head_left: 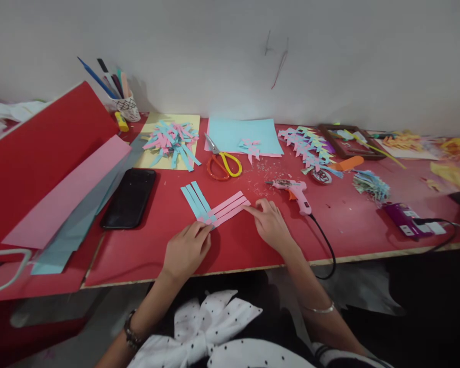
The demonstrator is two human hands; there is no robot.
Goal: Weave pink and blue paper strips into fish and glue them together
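Blue paper strips point(197, 199) and pink paper strips point(230, 208) lie on the red table, crossing at a woven corner in an L shape. My left hand point(187, 249) is closed at that corner, its fingertips pinching the crossed strips near the table's front edge. At the far end of the pink strips is my right hand point(271, 226), index finger stretched out and touching the lowest strip's tip, other fingers loosely bent. Just beyond the strips lie scissors point(224, 162) with red and yellow handles. A pink glue gun point(291, 191) rests to the right of my right hand.
On the left are a black phone point(129, 198), long pink paper point(71, 191) and a pen cup point(126, 106). Behind lie cut strips point(172, 140), blue sheets point(230, 132) and a folded paper chain point(302, 145). A purple power box point(406, 221) with cables sits at right.
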